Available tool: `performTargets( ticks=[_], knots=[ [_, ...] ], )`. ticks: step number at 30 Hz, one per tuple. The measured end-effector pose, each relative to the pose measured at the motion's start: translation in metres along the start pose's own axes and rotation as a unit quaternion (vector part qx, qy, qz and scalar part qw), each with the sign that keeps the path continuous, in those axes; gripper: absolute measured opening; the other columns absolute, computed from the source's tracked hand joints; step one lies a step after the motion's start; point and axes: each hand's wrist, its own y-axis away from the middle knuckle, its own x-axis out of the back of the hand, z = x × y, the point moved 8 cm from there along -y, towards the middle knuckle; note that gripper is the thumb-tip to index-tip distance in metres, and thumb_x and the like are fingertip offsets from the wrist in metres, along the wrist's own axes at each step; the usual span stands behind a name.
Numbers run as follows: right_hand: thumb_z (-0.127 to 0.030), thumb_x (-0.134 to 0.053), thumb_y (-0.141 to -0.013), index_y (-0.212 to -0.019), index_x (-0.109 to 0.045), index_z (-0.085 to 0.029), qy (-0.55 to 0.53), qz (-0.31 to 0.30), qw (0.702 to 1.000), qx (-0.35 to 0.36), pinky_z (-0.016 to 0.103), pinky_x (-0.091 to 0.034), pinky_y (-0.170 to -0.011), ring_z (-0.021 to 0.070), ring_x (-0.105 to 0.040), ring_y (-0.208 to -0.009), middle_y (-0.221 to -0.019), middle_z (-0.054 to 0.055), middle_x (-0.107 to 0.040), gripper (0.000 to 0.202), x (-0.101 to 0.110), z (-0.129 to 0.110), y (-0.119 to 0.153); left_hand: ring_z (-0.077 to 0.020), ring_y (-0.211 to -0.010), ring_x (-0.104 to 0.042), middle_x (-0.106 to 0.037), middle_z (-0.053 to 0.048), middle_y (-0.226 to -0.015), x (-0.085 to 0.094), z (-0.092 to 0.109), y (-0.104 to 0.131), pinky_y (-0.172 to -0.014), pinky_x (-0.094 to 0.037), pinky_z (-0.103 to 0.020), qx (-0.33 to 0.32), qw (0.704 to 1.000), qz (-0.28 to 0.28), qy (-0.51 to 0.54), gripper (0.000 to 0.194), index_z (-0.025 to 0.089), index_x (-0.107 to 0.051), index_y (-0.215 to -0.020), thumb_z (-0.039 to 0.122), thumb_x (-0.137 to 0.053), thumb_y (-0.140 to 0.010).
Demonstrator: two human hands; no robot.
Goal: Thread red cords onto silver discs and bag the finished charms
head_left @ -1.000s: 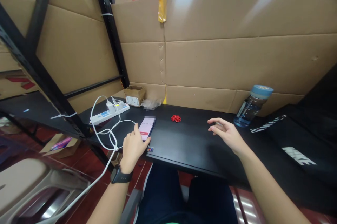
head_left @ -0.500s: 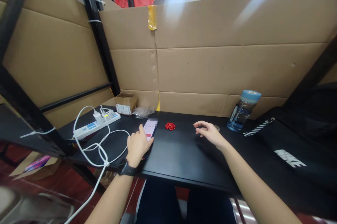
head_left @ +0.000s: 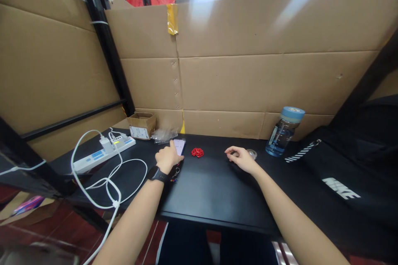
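Note:
My left hand (head_left: 168,158), with a dark watch (head_left: 157,174) on the wrist, grips the lower part of a phone (head_left: 179,145) with a lit screen. Index finger and thumb lie along opposite edges of the phone, and the palm hides its lower end. A small keyring charm (head_left: 175,173) lies near that thumb. A red coiled cord (head_left: 197,152) rests on the black table between the hands. My right hand (head_left: 241,158) hovers low or rests on the table, fingers loosely curled and apart. Just beyond it sits a clear round object (head_left: 252,154), partly hidden.
On the left are a power strip (head_left: 102,155), a looping white cable (head_left: 108,182), a small cardboard box (head_left: 142,125) and a clear plastic bag (head_left: 164,135). A blue-lidded bottle (head_left: 284,131) and black bag (head_left: 342,173) stand right. Cardboard walls (head_left: 233,82) enclose the black table (head_left: 214,198).
My left hand and the phone have shifted slightly forward and right. My right hand has dropped a little lower, its fingers more curled. The view has turned slightly.

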Motion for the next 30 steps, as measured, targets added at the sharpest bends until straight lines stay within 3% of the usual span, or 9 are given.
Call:
performTargets(
  ticks=[8,11,15,17,20,24,30],
  knots=[
    [-0.033,-0.064,-0.083,-0.099,-0.074,-0.019,0.057,0.024,0.998,-0.005,0.029,-0.051,-0.067,0.0156,-0.065,-0.066,-0.089,0.004,-0.074,0.024,0.015,-0.002,0.007,-0.0429,-0.124,-0.067,-0.069,-0.025,-0.135,-0.001,0.012,-0.055,-0.095,-0.054,-0.046,-0.04,0.996,-0.076,0.001,0.082,0.018,-0.06,-0.137,0.06,-0.08,-0.07],
    [-0.033,-0.064,-0.083,-0.096,-0.073,-0.019,0.07,0.027,0.997,-0.008,0.03,-0.05,-0.068,0.0162,-0.065,-0.066,-0.083,0.004,-0.074,0.022,0.018,-0.004,0.007,-0.0364,-0.116,-0.072,-0.075,-0.021,-0.125,0.005,0.001,-0.073,-0.093,-0.054,-0.039,-0.044,0.995,-0.091,0.019,0.058,0.018,-0.072,-0.117,0.058,-0.077,-0.075],
    [-0.033,-0.064,-0.082,-0.093,-0.073,-0.019,0.077,0.025,0.997,-0.005,0.03,-0.05,-0.068,0.0173,-0.066,-0.067,-0.078,0.003,-0.073,0.019,0.017,-0.005,0.008,-0.0404,-0.122,-0.067,-0.068,-0.025,-0.133,0.017,-0.034,-0.077,-0.092,-0.054,-0.045,0.015,0.999,-0.025,0.031,0.046,0.015,-0.067,-0.126,0.045,-0.058,-0.091],
    [-0.033,-0.064,-0.082,-0.093,-0.073,-0.02,0.077,0.023,0.997,-0.004,0.03,-0.049,-0.067,0.0172,-0.065,-0.066,-0.079,0.003,-0.073,0.02,0.017,-0.005,0.009,-0.0403,-0.127,-0.062,-0.062,-0.025,-0.138,0.028,-0.048,-0.071,-0.094,-0.053,-0.045,0.033,0.996,0.081,0.034,0.054,0.013,-0.059,-0.136,0.036,-0.062,-0.088],
    [-0.034,-0.064,-0.083,-0.095,-0.073,-0.02,0.079,0.018,0.997,-0.002,0.03,-0.049,-0.066,0.017,-0.065,-0.065,-0.08,0.003,-0.074,0.021,0.016,-0.004,0.009,-0.0386,-0.133,-0.053,-0.055,-0.022,-0.145,0.037,-0.049,-0.06,-0.104,-0.047,-0.046,-0.01,0.974,0.226,0.018,0.072,0.015,-0.049,-0.146,0.027,-0.072,-0.079],
    [-0.034,-0.065,-0.083,-0.096,-0.074,-0.02,0.08,0.017,0.997,-0.009,0.03,-0.05,-0.066,0.018,-0.067,-0.066,-0.077,0.003,-0.074,0.021,0.016,0.001,0.01,-0.0395,-0.138,-0.045,-0.049,-0.02,-0.153,0.015,-0.046,-0.069,-0.111,-0.04,-0.053,-0.035,0.977,0.209,0.013,0.079,0.017,-0.045,-0.15,0.034,-0.074,-0.079],
    [-0.034,-0.064,-0.084,-0.096,-0.074,-0.02,0.094,0.013,0.995,-0.014,0.029,-0.048,-0.065,0.0178,-0.067,-0.065,-0.075,0.003,-0.074,0.02,0.015,0.004,0.009,-0.0446,-0.147,-0.033,-0.047,-0.017,-0.159,-0.007,-0.052,-0.092,-0.115,-0.03,-0.064,-0.019,0.986,0.163,0.033,0.067,0.022,-0.052,-0.15,0.047,-0.065,-0.089]
  ],
)
